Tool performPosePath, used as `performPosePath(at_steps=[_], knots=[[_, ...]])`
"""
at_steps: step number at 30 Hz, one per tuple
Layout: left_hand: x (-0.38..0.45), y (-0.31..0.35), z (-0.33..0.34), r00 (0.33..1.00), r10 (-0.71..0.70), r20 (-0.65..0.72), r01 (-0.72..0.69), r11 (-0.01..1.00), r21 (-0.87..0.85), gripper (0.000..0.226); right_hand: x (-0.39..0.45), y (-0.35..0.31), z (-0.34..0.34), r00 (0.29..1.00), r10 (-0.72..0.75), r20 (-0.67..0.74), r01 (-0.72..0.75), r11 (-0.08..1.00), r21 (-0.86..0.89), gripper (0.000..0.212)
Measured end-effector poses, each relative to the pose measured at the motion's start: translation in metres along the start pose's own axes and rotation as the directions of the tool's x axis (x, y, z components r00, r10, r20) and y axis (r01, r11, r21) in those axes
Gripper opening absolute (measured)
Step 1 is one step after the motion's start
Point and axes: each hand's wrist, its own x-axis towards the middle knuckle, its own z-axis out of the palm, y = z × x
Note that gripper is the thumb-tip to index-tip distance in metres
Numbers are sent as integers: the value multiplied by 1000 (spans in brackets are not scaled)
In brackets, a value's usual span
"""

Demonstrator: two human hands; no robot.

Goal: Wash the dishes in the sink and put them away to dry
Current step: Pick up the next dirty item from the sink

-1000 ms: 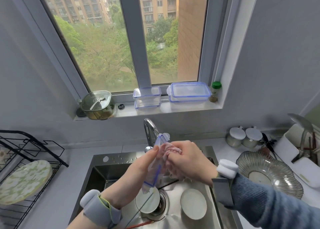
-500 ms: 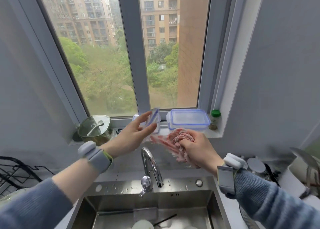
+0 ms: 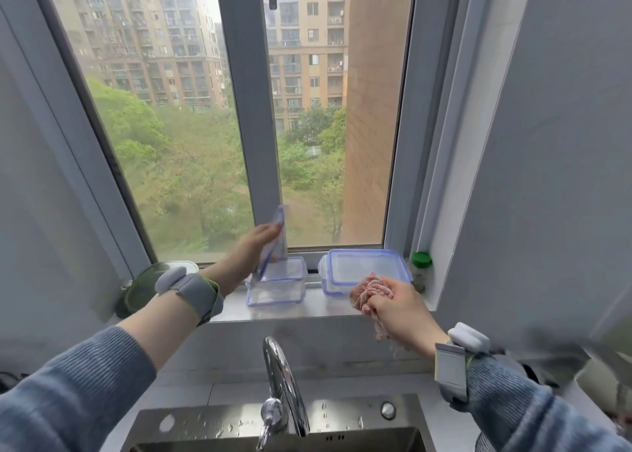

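Left hand [image 3: 254, 246] raised lid [image 3: 273, 243] sillward; sink [image 3: 273, 441] cropped.

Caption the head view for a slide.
Left hand holds a clear lid over the windowsill container; right hand grips a pink cloth.

Green-capped jar [image 3: 421, 269] on the windowsill [image 3: 284, 309], trees and apartment blocks [image 3: 307, 41] outside

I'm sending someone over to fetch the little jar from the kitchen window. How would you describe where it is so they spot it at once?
Look at the windowsill above the sink. Two clear plastic boxes with blue rims stand on it; the jar is at the far right end, past the lidded box, tucked against the window frame. It is the only small upright thing there, with a green cap.
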Motion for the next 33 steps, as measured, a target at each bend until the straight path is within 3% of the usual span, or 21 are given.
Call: performPosePath(at_steps=[1, 3, 6, 9, 12, 15, 26, 30, 33], knots=[[7, -7, -3, 999, 34, 26, -39, 980, 195, 82, 2, 0, 1, 1000, -6, 16, 6, 1000, 0, 29], [16, -17, -7, 995, 75, 60, -95, 854, 511, 84, 6, -1, 2, 999, -13, 40, 14, 1000, -16, 27], [30, -22, -6, 980, 160, 118, -187, 544, 818, 82, 13, -4, 5, 999, -6, 43, 8, 998, -55, 27], [50, -31, -5, 974, 103, 203, -224, 264, 938, 85, 17, -8, 7, 999, -23, 49, 27, 996, -79, 26], [67, -45, -6, 974, 34, 225, -228, 143, 963, 85, 20, -7, 8, 997, -42, 64, 48, 994, -101, 26], [75, -51, -7, 975, 6, 222, -221, 130, 967, 84, 22, -2, 10, 996, -37, 78, 45, 993, -111, 21], [74, -59, -14, 967, -34, 254, -237, 266, 935, 91, 20, 12, 19, 990, 12, 141, 3, 994, -107, 19], [52, -49, -6, 965, 83, 250, -263, 233, 936, 77, 7, 8, 21, 987, 11, 159, 0, 998, -70, 22], [8, -50, 17, 927, 213, 308, -350, 197, 916, 64, -9, 14, 24, 981, 17, 193, -8, 999, -48, 25]])
